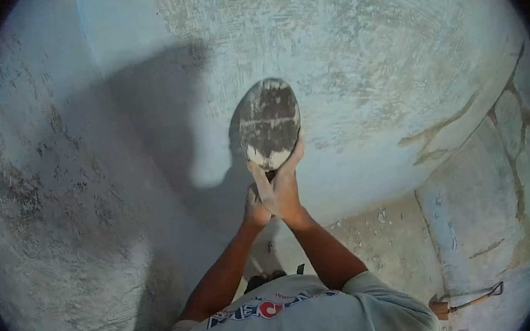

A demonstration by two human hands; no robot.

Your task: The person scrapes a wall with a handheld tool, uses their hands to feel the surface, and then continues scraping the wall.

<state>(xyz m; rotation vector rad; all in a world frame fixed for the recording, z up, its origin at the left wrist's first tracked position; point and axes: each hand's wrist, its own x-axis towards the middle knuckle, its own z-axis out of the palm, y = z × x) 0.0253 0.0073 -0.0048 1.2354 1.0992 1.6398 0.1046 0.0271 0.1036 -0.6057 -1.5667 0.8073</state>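
In the middle of the head view, an oval dark board (270,121) smeared with pale plaster is held up in front of the wall. A lighter line crosses its face. My right hand (288,192) grips its lower end, the fingers running along the right edge. Just left of it, my left hand (257,209) is closed at the lower end, pressed against the right hand. Whether there is a handle between the palms is hidden by the hands.
A curved plastered wall (361,99) with rough patches fills the view ahead. A shovel (469,301) lies at the lower right beside cracked slabs (473,209). Rubble (372,222) is scattered on the floor, and a shadow (151,112) falls on the wall at left.
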